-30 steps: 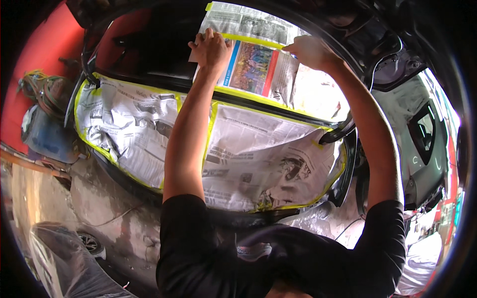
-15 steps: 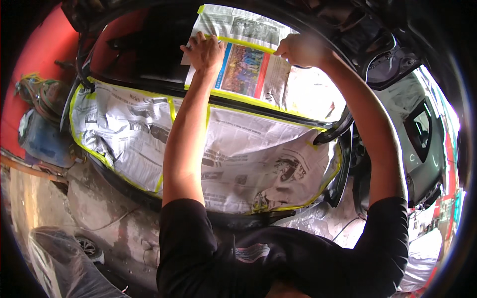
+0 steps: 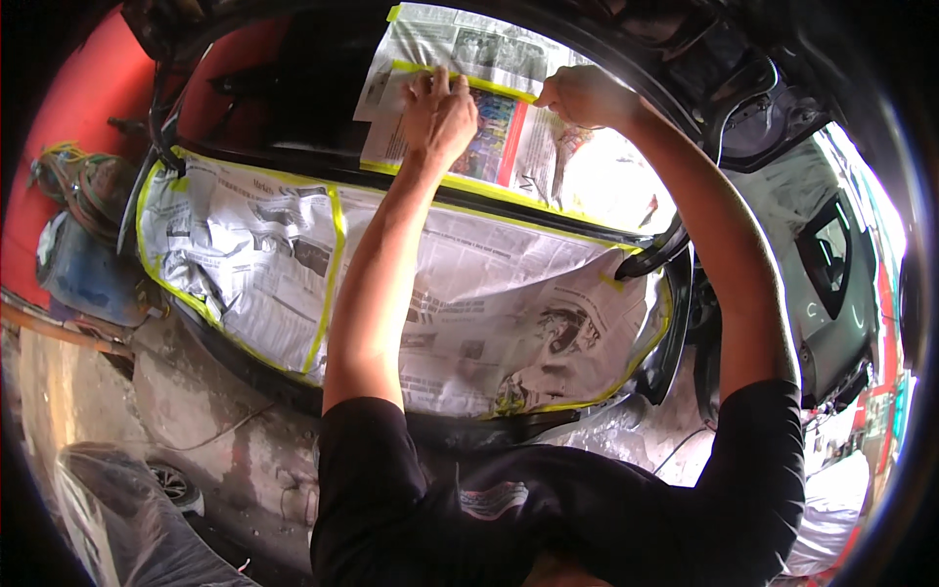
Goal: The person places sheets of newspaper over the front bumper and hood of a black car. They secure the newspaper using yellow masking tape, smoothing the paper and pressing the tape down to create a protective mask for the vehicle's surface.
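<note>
Across sheets of newspaper [image 3: 479, 47] at the far side runs a strip of yellow masking tape [image 3: 504, 90]. My left hand [image 3: 438, 115] lies on it with fingers apart, the fingertips pressing the tape onto the paper. Farther right, my right hand [image 3: 589, 98] is closed, its thumb and finger pinching the right end of the strip; whether a roll is inside the fist I cannot tell. The upper and lower newspaper sheets overlap along the tape. Nearer me, more newspaper [image 3: 460, 303] covers a car panel, edged with yellow tape.
A black sealed edge [image 3: 528, 217] separates the two papered areas. Dark curved bodywork overhangs the far right. Left stand a blue container [image 3: 93, 274] and coiled hoses [image 3: 78, 186] by a red panel [image 3: 83, 98]. Clear plastic sheeting [image 3: 117, 509] lies lower left; a dark car panel [image 3: 831, 284] stands right.
My left hand has slid right along the tape, toward my right hand, baring the strip's left end. The right hand has hardly moved and still pinches the tape.
</note>
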Demonstrator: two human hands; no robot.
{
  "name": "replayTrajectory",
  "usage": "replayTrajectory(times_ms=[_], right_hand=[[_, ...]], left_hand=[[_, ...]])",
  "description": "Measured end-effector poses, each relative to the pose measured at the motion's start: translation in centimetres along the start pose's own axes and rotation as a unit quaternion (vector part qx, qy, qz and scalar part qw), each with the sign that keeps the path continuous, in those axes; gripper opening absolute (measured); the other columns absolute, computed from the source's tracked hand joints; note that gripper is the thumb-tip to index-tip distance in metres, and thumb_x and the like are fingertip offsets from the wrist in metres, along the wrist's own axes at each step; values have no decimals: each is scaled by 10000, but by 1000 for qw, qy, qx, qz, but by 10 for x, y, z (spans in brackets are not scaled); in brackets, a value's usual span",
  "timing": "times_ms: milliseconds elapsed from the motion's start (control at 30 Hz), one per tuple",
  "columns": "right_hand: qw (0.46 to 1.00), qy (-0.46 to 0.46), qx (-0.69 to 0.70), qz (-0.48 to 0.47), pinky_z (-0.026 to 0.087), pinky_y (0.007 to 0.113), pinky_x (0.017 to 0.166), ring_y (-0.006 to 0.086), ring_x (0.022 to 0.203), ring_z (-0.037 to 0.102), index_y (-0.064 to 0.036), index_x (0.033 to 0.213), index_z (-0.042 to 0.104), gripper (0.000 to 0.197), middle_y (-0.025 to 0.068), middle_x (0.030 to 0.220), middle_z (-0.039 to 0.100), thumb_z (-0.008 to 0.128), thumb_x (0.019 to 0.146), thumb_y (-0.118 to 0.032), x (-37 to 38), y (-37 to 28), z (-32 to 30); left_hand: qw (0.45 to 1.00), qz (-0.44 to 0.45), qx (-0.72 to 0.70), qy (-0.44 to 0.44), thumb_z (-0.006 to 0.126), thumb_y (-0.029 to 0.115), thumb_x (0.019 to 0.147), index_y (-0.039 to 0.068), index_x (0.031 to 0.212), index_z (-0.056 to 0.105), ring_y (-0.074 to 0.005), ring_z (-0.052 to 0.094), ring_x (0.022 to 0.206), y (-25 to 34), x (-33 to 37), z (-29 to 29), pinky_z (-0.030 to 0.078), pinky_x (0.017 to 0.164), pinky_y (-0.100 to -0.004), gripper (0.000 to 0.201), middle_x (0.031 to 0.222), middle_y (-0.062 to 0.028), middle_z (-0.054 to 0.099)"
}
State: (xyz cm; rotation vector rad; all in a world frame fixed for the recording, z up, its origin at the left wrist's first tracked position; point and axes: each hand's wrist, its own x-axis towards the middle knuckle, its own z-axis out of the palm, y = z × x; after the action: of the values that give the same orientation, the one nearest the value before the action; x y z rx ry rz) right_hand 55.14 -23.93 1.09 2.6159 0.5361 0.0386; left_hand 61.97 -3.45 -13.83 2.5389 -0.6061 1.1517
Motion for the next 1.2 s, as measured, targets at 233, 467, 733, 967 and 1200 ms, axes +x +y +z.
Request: replayTrajectory(times_ms=[233,467,733,967,1200], right_hand=[[996,58,-36,-54,558,373,867,225,987,692,-146,1202,778,256,78,1108,752,695,963,-183,-19,27,6],[991,104,48,-63,610,397,766,227,845,740,-192,1231,767,285,99,962,751,687,963,-133,-82,67,-6],[997,58,41,-26,571,389,828,237,925,693,-170,1201,771,300,87,979,722,648,943,-80,-110,78,20],[994,60,-65,-62,595,390,831,247,990,719,-177,1186,762,369,70,961,732,639,862,-53,-103,69,35],[991,95,-64,-67,596,377,818,239,963,719,-164,1146,772,326,49,919,733,636,866,-65,-105,77,45]], left_hand=[[998,30,-22,43,576,420,996,148,1376,645,-410,496,1334,33,-14,10,359,1105,-663,472,1417,-194,550],[999,13,-36,10,594,419,981,107,1352,640,-405,466,1367,30,-11,13,320,1056,-772,486,1462,-170,501],[998,24,-47,-30,667,183,916,154,1318,675,-359,482,1348,54,-9,7,270,1000,-842,403,1410,-136,553],[998,9,-27,-51,637,221,938,169,1332,668,-400,463,1369,63,-6,9,226,1018,-877,400,1429,-178,517],[985,72,-152,-50,538,337,1039,138,1430,570,-405,389,1466,114,-20,-11,248,1078,-859,441,1602,-186,373]])
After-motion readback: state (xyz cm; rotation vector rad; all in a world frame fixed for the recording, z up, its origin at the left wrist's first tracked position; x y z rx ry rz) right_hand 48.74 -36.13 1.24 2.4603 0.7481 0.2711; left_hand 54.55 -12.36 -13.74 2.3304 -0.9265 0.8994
